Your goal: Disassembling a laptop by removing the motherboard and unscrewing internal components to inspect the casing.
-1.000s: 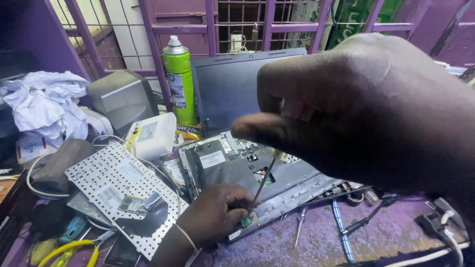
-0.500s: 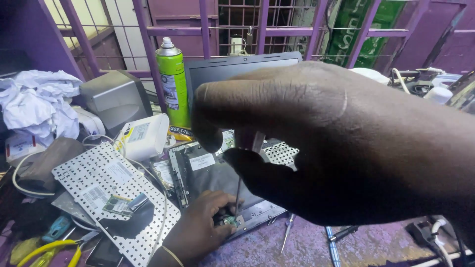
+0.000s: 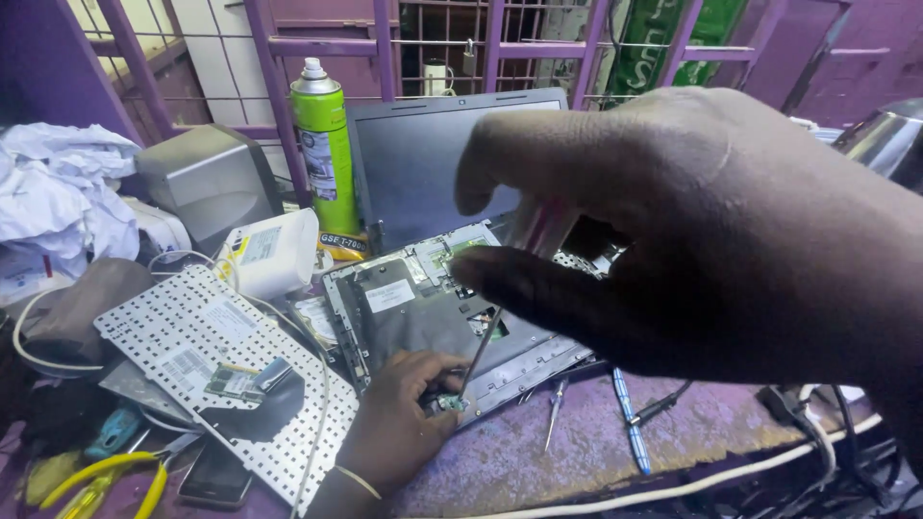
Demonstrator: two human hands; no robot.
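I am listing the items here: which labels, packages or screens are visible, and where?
Laptop screen: centre back, dark rectangle, upright.
Spray can: left of the screen, green cylinder, white cap, printed label.
White sticker: on the opened laptop base, rectangular.
Keyboard: left, face down, white, pale stickers.

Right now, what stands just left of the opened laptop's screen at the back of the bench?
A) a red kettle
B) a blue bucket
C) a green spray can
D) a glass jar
C: a tall green spray can with a white nozzle stands upright beside the laptop.
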